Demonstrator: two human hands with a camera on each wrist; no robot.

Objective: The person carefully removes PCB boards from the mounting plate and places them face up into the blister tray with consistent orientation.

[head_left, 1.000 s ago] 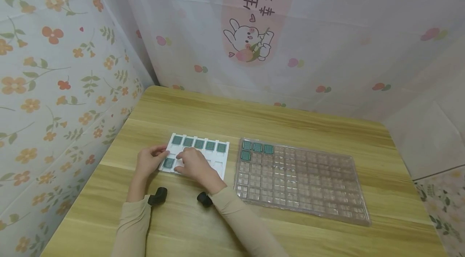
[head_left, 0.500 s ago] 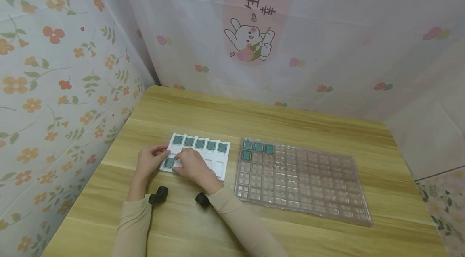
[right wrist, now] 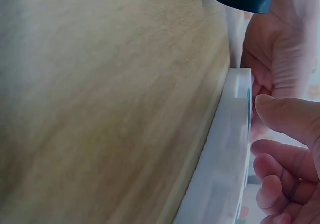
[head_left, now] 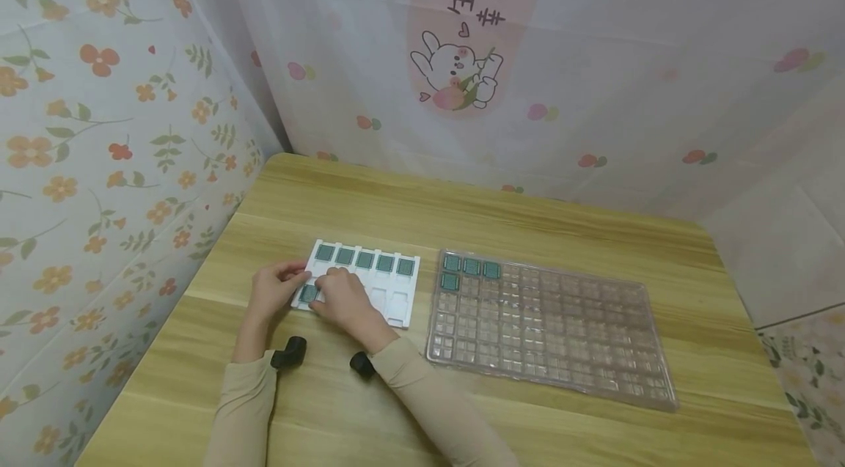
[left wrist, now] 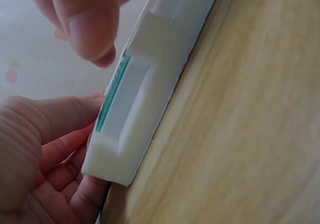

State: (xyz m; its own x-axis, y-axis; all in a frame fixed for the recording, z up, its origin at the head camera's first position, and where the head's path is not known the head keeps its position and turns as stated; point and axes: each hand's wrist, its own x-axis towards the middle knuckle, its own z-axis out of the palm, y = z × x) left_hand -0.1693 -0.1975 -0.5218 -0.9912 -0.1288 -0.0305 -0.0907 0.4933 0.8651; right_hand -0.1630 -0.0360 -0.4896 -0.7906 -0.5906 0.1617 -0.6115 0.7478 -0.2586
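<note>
A white tray (head_left: 399,306) lies on the table, with a row of several green square chips (head_left: 365,259) along its far side. One more green chip (head_left: 309,294) sits in the near-left pocket; in the left wrist view that chip (left wrist: 114,94) shows edge-on in its slot. My left hand (head_left: 271,295) holds the tray's left edge between thumb and fingers. Over the tray, my right hand (head_left: 346,302) hovers just right of the near-left chip, its thumb and bent fingers apart with nothing seen between them. Whether a fingertip touches the chip is hard to tell.
To the right lies a larger clear plastic tray (head_left: 548,331) with many small pockets; several green chips (head_left: 472,267) fill its far-left corner. A black wrist mount (head_left: 289,353) sits by my left wrist, another (head_left: 361,364) by my right. Patterned curtains border the wooden table (head_left: 561,221).
My right hand has shifted slightly left across the white tray, closer to the near-left chip, uncovering pockets to its right. My left hand keeps its hold on the tray edge.
</note>
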